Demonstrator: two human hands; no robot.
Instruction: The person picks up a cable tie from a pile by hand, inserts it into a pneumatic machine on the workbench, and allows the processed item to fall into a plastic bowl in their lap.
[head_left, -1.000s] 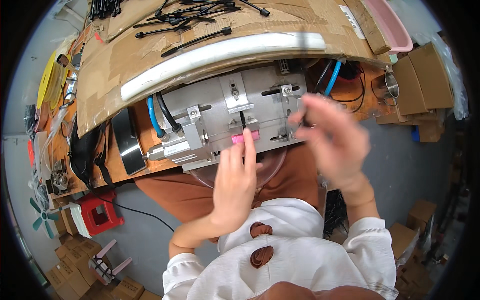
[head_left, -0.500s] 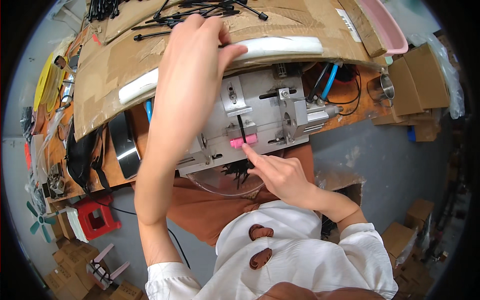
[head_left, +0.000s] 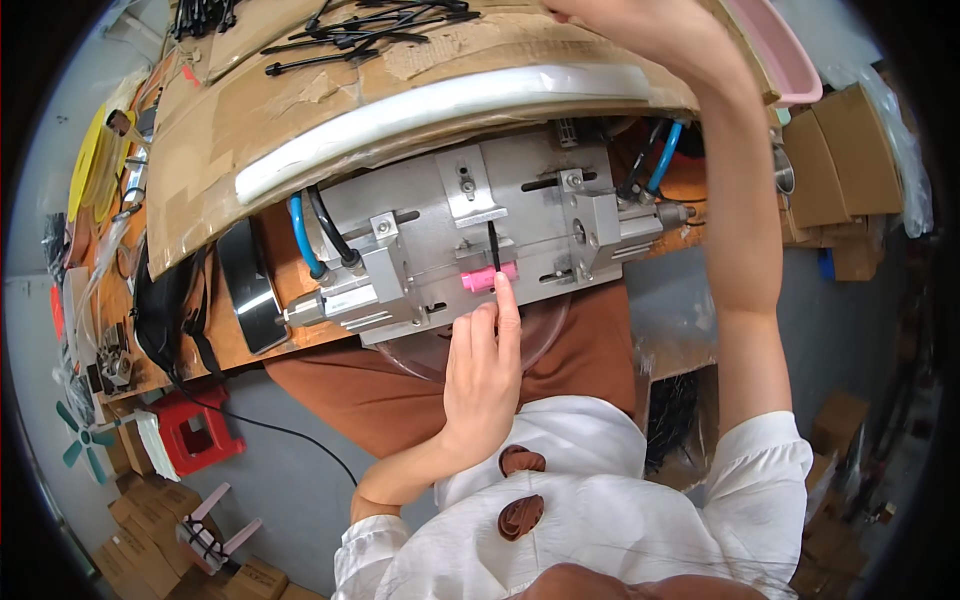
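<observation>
Left hand [head_left: 480, 385] is open, finger probably steadying the black rod [head_left: 494, 245] against that pink block [head_left: 480, 280], can't tell about the cut-off right hand [head_left: 598, 12].

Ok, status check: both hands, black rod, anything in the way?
Left hand: index fingertip at near end of black rod. Right hand: top edge, partly out of frame, grip unclear. Rod: over pink block. Fingertip partly blocks view there.

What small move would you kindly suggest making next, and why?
Probably steady the slim black piece with the left hand: its index finger reaches the piece's near end, at the pink block, while the right hand is at the picture's top edge.
</observation>
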